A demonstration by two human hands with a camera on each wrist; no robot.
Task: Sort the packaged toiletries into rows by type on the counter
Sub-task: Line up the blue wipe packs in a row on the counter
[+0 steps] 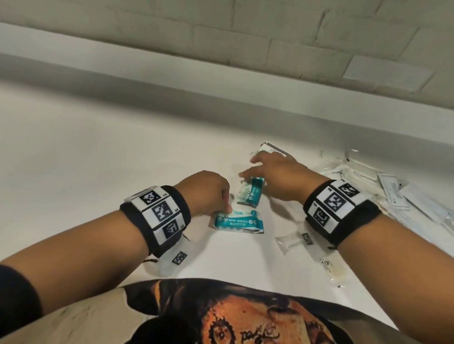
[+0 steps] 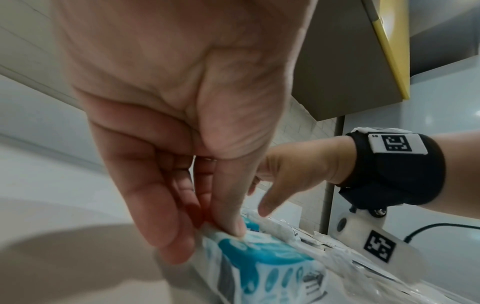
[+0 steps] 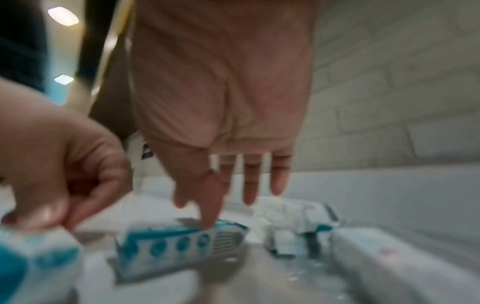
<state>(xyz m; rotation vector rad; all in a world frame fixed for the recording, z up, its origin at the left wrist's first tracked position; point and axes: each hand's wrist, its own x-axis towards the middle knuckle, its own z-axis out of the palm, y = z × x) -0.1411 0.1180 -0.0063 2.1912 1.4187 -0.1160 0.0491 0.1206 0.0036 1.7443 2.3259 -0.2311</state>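
Observation:
Two teal-and-white mini wipes packs lie on the white counter (image 1: 84, 144). My left hand (image 1: 212, 195) pinches the left edge of the near wipes pack (image 1: 240, 223), thumb and fingers closed on its corner (image 2: 228, 232). My right hand (image 1: 272, 176) hovers with straight, spread fingers over the far wipes pack (image 1: 251, 192); its thumb tip touches that pack's top (image 3: 182, 240). A third white-and-teal packet (image 3: 293, 222) lies just beyond the fingers, blurred.
A heap of clear-wrapped white toiletries (image 1: 385, 187) fills the counter's right side. A small wrapped item (image 1: 294, 239) and another (image 1: 333, 268) lie under my right wrist. A clear packet (image 1: 170, 260) sits below my left wrist. A white brick wall backs the counter.

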